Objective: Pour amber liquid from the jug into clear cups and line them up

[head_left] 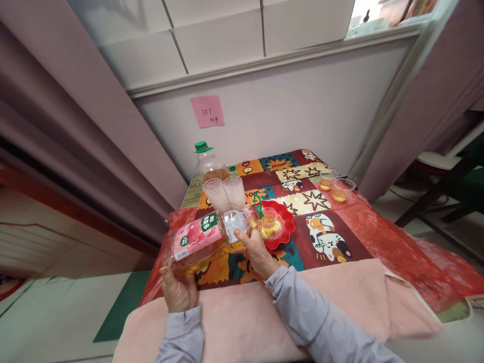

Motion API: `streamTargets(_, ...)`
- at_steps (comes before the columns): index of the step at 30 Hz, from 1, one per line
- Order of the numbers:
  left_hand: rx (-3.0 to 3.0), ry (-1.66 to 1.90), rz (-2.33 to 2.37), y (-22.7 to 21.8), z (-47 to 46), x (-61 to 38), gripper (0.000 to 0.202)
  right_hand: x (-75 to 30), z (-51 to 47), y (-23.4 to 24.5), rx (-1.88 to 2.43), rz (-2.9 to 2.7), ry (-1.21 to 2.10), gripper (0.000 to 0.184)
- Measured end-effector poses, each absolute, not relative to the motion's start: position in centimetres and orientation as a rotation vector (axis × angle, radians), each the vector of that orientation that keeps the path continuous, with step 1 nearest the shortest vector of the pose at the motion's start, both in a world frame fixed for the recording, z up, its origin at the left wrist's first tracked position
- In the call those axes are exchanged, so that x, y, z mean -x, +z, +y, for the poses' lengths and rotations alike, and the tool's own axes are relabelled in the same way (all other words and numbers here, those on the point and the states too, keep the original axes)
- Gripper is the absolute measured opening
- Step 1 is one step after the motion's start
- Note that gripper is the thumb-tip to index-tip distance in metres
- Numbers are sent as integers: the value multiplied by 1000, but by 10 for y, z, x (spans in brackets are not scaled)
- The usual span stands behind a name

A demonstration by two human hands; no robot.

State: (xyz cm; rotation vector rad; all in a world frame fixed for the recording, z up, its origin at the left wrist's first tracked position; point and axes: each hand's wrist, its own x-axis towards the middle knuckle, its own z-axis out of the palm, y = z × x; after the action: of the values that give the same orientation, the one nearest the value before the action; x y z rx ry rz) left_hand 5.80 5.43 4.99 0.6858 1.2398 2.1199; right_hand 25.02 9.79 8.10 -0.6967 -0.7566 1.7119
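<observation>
The left sleeve point(182, 330) and the right sleeve point(321, 315) are long, pale lavender-grey and plain, creased along the forearms. Each cuff point(278, 282) wrinkles into folds near the wrist. The left hand point(178, 291) and right hand point(259, 252) are bare.

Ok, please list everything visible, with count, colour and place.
pink-labelled drink bottle: one, clear, held
green-hatted bottle: one, clear, back left of table
cup stacks: two, clear, behind held bottle
scalloped dish: one, red, table's middle
filled cup: one, amber, in dish
discs: several, gold, in dish
loop: one, green, at dish
filled cups: two, amber, table's right
patterned mat: one or more, multicoloured, tabletop
plastic sheeting: count unclear, red, table's sides
cloth: one, pink, near edge
note: one, pink, on wall
curtains: two or more, mauve, both sides
left grip: one, lavender sleeve, held bottle's left end
right grip: one, lavender sleeve, held bottle's right end
</observation>
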Motion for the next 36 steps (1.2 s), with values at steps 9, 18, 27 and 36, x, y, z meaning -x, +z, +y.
streamTargets(9, -680, 2059, 1161, 50, 54, -59, 83, -250, 99, 85, 712, -824, 1645, 88)
streamTargets(18, -602, 1927, 999, 50, 54, -74, 64, -267, 104, 119, 861, -1190, 1251, 88)
streamTargets(27, -700, 1758, 1257, 31, 52, -71, 59, -269, 107, 159, 1163, -1525, 895, 85)
streamTargets(36, -1107, 1886, 1816, 22, 45, -52, 84, -249, 86, 168, 1397, -1734, 652, 88)
